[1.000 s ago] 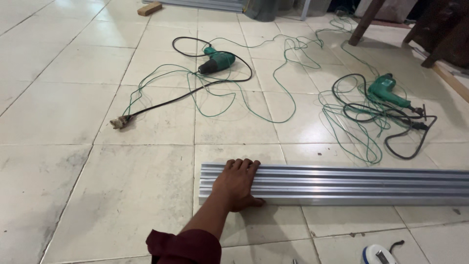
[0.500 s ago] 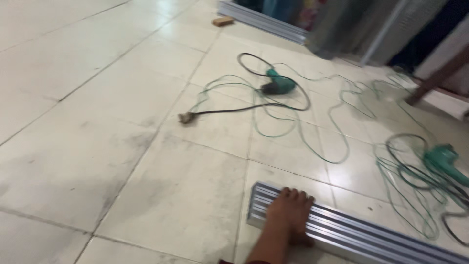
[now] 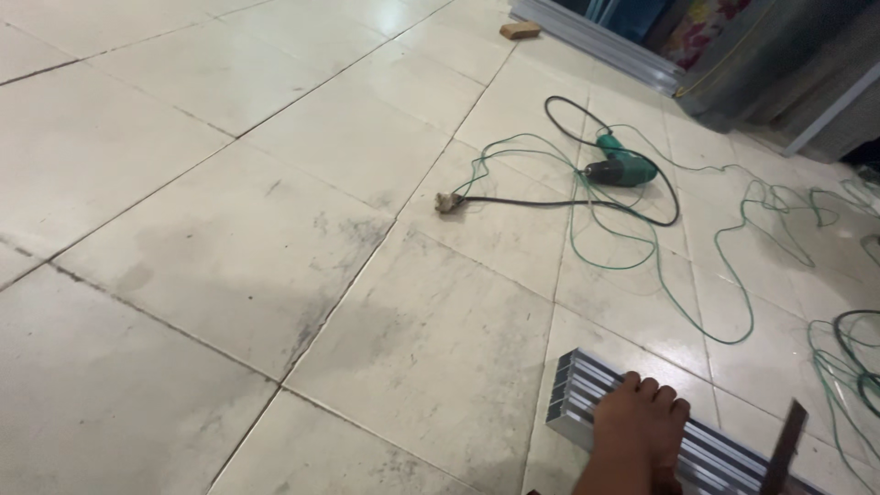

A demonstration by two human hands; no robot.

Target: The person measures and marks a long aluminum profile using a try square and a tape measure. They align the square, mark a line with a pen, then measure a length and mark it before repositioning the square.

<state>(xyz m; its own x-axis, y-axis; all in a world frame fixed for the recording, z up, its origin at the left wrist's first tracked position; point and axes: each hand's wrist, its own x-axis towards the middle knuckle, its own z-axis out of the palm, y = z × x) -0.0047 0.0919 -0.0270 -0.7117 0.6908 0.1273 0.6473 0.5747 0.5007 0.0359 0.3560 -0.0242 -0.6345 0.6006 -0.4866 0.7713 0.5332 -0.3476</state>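
My left hand (image 3: 642,423) lies palm down on the near end of a long ribbed aluminium profile (image 3: 576,396) that rests on the tiled floor at the bottom right. Its fingers stretch flat across the ribs and grip nothing. My right hand is out of view. A dark flat strip (image 3: 785,447) stands up at the lower right edge, just right of my hand; what holds it is hidden.
A green power drill (image 3: 623,170) lies further out, its black cable (image 3: 550,200) ending in a plug (image 3: 448,203). Thin green cord (image 3: 587,249) loops over the tiles to the right. A wood block (image 3: 520,30) and more metal profiles (image 3: 596,41) lie at the top.
The view has swung left and tilted, so the profile and my hand now sit at the bottom right. The hand stays on the profile's end. The dark strip has come into view.
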